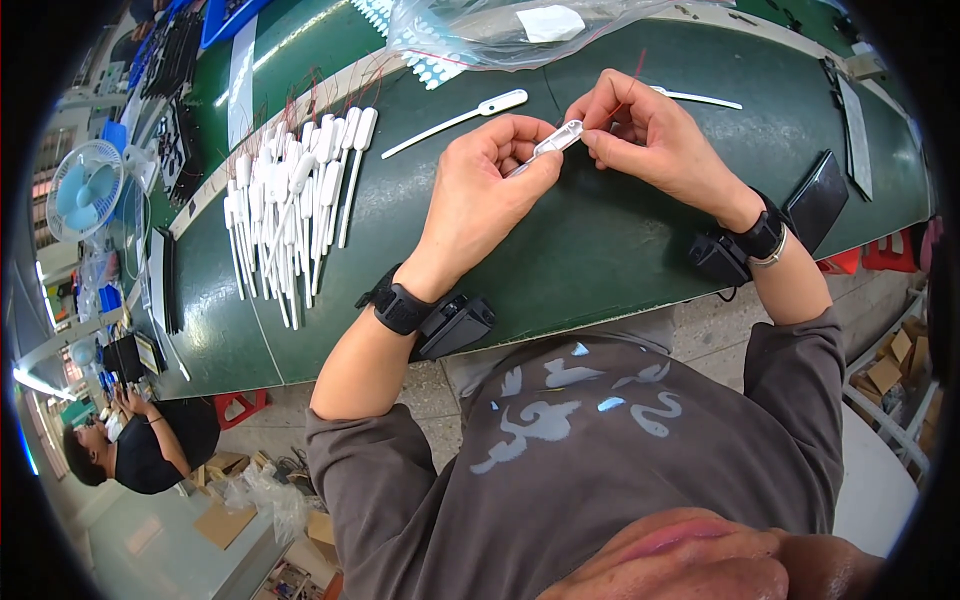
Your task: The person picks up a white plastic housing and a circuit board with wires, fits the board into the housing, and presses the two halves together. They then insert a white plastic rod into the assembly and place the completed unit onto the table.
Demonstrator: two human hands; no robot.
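Between thumb and fingers, my left hand [475, 195] grips a white plastic casing [558, 142], its hollow inner side facing up. My right hand [655, 140] is closed in a pinch at the casing's far end, with a thin red wire [639, 70] rising from its fingers. What lies inside the casing is too small to make out. Just left of my hands lies a single white stick-shaped piece [460, 120] with a wide head and a dark dot. A similar white piece [705, 99] lies beyond my right hand, partly hidden by it.
A heap of white stick-shaped pieces [300, 190] with red wires lies at the left on the green table [590, 270]. A clear plastic bag [480, 40] is at the back. Toward the right lies a flat black object [818, 200]. Another person [155, 440] sits at far left, near a fan [85, 190].
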